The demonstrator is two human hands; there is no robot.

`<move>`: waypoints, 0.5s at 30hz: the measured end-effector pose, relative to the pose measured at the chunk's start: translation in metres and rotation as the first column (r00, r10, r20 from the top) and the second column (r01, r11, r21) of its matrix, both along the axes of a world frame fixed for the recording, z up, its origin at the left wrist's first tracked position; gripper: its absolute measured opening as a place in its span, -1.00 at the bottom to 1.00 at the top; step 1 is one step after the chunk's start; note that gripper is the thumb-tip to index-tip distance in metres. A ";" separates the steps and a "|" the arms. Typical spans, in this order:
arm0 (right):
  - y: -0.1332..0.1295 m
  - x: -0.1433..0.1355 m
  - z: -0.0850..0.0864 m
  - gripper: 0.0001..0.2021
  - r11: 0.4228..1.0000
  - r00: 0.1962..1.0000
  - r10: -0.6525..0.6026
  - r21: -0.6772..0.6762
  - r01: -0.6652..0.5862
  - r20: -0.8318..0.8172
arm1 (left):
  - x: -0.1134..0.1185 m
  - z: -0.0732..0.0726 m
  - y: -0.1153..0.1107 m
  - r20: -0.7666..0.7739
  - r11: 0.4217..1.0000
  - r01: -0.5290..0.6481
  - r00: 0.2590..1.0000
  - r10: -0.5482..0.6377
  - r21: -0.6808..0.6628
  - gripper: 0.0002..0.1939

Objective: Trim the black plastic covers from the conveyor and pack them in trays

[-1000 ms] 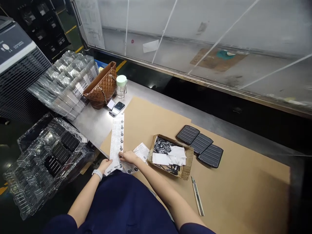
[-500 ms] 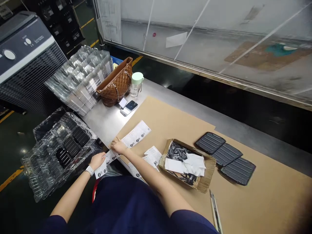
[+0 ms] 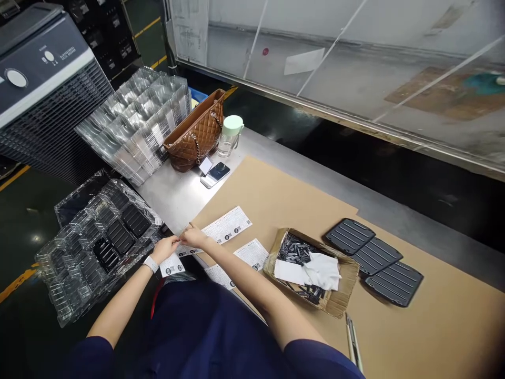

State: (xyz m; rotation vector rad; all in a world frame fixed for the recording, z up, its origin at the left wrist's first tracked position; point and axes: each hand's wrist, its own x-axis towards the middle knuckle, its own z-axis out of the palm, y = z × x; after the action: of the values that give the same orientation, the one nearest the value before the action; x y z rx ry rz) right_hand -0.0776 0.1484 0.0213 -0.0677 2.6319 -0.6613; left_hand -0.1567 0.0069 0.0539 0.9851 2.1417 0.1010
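Observation:
At the table's near left edge my two hands almost touch. A printed paper strip with rows of text and round black logos lies under my right hand (image 3: 193, 237), whose fingers are bent and pinch at it. The long end of this label strip (image 3: 231, 223) stretches over the brown cardboard. My left hand (image 3: 164, 249) is closed on a piece of the printed paper (image 3: 172, 266) that hangs below it; whether this joins the strip is hidden. More printed label sheets (image 3: 252, 253) lie beside my right forearm.
An open carton (image 3: 349, 284) holds small black parts and white paper. Three black ribbed panels (image 3: 376, 255) overlap to its right; a utility knife (image 3: 354, 342) lies nearer. A phone (image 3: 215, 175), brown handbag (image 3: 197, 134) and bottle (image 3: 230, 136) stand behind. Filled plastic trays (image 3: 87, 252) sit left.
My left hand has moved up and right until it nearly meets my right hand. The paper below it has turned flatter. The whole view has shifted slightly.

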 end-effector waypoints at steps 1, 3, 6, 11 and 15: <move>0.000 0.000 0.001 -0.77 1.000 1.000 -0.002 0.002 0.002 -0.001 | 0.000 0.001 0.002 0.000 1.000 -0.006 1.000 0.006 0.008 -0.71; 0.002 0.000 0.002 -0.76 1.000 1.000 -0.007 0.003 0.007 -0.009 | 0.001 0.002 0.006 -0.004 1.000 -0.022 1.000 0.022 0.016 -0.72; 0.004 0.004 0.005 -0.74 1.000 1.000 -0.013 -0.005 0.013 -0.028 | 0.002 0.004 0.008 0.007 0.999 -0.031 1.000 0.031 0.037 -0.74; 0.006 0.012 0.008 -0.75 0.999 0.997 -0.022 -0.045 0.019 -0.070 | 0.004 0.004 0.009 0.022 0.996 -0.047 0.999 0.045 0.072 -0.76; 0.004 0.019 0.011 -0.77 0.996 0.993 -0.038 -0.081 0.029 -0.115 | 0.007 0.004 0.009 0.030 0.993 -0.053 0.998 0.050 0.106 -0.79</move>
State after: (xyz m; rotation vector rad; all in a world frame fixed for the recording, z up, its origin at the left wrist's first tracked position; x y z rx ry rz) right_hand -0.0590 0.1525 0.0322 -0.0880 2.7230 -0.7954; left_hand -0.1497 0.0162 0.0579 0.9840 2.1556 0.2552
